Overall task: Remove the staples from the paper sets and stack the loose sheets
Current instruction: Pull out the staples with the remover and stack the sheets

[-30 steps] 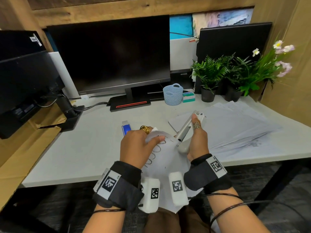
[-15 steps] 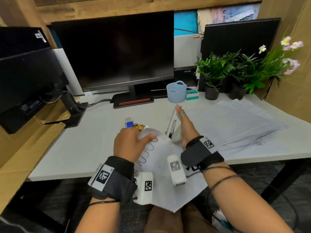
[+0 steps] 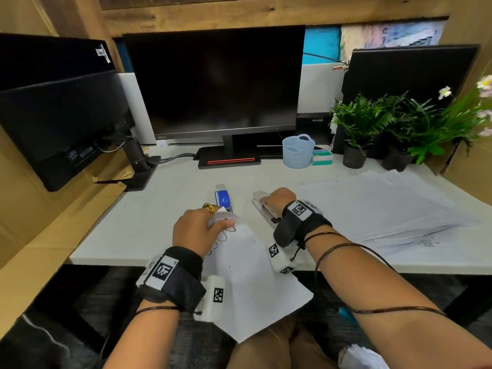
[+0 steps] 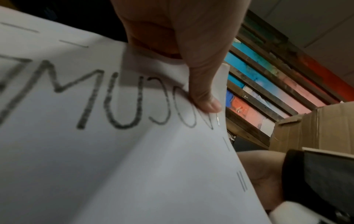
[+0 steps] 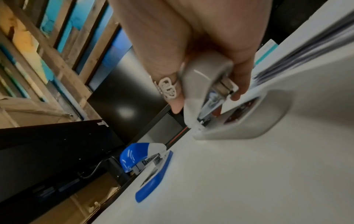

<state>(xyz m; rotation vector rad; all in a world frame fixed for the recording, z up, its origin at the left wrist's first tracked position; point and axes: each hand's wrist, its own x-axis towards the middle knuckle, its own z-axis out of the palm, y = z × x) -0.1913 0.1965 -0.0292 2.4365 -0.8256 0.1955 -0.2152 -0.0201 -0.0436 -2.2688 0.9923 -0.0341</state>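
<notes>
The left hand [image 3: 195, 230] pinches the top corner of the paper set [image 3: 247, 278], fingers curled round it, likely to hold the stapled edge up for work; the set hangs off the near table [image 3: 165, 209] edge; I count 4 staples [image 4: 241, 181] along its edge; 1 blue stapler [image 3: 223, 199] lies idle just beyond; the right hand [image 3: 279, 199] grasps 1 grey stapler [image 5: 210, 97] resting on the table, probably parking it; 1 spread stack of loose sheets [image 3: 386, 206] lies right, receiving freed pages.
</notes>
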